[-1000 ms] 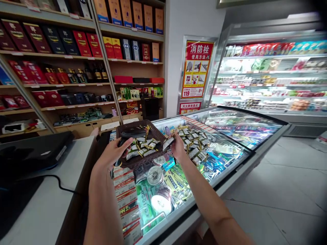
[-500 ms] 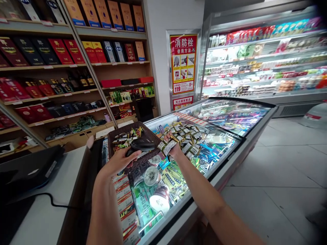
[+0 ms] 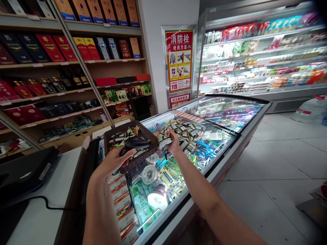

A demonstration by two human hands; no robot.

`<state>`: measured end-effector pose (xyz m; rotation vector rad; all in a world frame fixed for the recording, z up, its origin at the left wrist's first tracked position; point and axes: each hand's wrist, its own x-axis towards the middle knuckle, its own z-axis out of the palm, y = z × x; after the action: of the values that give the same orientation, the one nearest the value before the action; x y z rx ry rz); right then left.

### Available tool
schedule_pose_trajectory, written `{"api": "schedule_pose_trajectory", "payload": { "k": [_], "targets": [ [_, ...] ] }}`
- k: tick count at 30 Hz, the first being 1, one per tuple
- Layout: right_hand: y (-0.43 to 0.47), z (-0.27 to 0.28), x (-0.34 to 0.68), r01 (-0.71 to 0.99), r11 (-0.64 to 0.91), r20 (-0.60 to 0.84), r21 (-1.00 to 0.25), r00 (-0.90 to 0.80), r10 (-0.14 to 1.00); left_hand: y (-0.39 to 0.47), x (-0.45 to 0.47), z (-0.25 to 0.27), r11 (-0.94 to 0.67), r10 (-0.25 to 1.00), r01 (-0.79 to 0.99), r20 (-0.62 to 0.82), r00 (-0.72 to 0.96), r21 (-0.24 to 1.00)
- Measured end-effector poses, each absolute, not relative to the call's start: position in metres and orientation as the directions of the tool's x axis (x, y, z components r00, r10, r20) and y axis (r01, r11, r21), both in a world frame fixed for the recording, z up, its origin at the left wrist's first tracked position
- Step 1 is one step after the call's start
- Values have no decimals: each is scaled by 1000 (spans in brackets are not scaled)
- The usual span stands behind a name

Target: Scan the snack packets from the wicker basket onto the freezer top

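Observation:
My left hand (image 3: 114, 161) grips a black barcode scanner (image 3: 135, 143) over a brown woven basket (image 3: 145, 131) that sits on the glass lid of a chest freezer (image 3: 219, 160). Several small snack packets lie in the basket. My right hand (image 3: 173, 144) holds one white packet (image 3: 165, 142) just right of the basket, close to the scanner's head. A pile of similar packets (image 3: 186, 131) is spread on the glass behind that hand.
A white counter (image 3: 48, 211) with a dark device and a cable lies at the left. Wooden shelves (image 3: 76, 61) of boxed goods fill the back wall. An open refrigerated display (image 3: 260, 54) stands at the right, with grey floor tiles (image 3: 276, 170) in front.
The view has drifted so the scene sits further left and lower. My right hand lifted a packet from the pile and brought it beside the scanner, while my left hand kept hold of the scanner.

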<state>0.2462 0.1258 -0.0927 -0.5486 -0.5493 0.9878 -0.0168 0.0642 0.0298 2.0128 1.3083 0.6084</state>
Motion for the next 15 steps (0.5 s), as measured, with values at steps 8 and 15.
{"api": "schedule_pose_trajectory", "payload": {
  "k": [8, 15],
  "targets": [
    [128, -103, 286, -80, 322, 107, -943, 845, 525, 57, -28, 43, -197, 954, 574, 20, 300, 795],
    [123, -107, 283, 309, -64, 260, -949, 879, 399, 60, -56, 40, -109, 994, 544, 84, 70, 832]
  ]
}}
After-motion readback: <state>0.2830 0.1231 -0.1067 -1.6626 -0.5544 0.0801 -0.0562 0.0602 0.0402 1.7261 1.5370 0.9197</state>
